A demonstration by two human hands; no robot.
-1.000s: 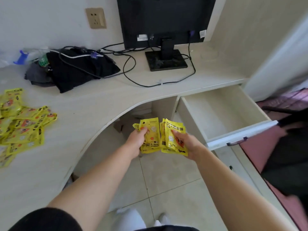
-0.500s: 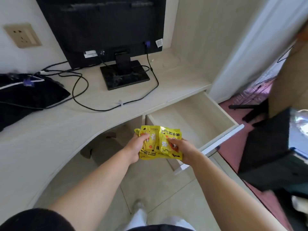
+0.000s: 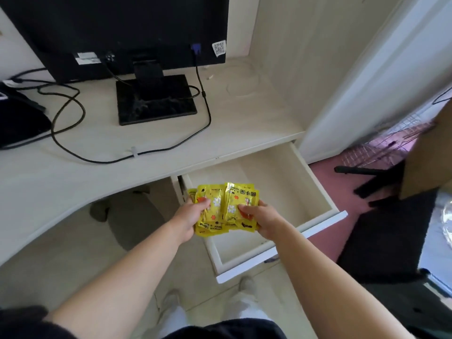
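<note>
A bundle of several yellow hand-warmer packets (image 3: pixel 223 207) is held between both hands over the left front part of an open, pale wood drawer (image 3: pixel 320 192). My left hand (image 3: pixel 189 220) grips the left side of the bundle with thumb on top. My right hand (image 3: pixel 260 220) pinches the right side, thumb over the printed face. The drawer is pulled far out from under the desk and its inside looks bare.
On the pale desk (image 3: pixel 73 182) stand a black monitor (image 3: pixel 117 33) on its square base (image 3: pixel 155 99), black cables (image 3: pixel 73 133) and a dark bag (image 3: pixel 17 123) at the left. A black chair (image 3: pixel 391 228) and a cardboard box (image 3: pixel 430 155) are at the right.
I have stepped right toward the drawer. Both hands carried the packets from beside the drawer to above it and squared the two stacks into one overlapping bundle.
</note>
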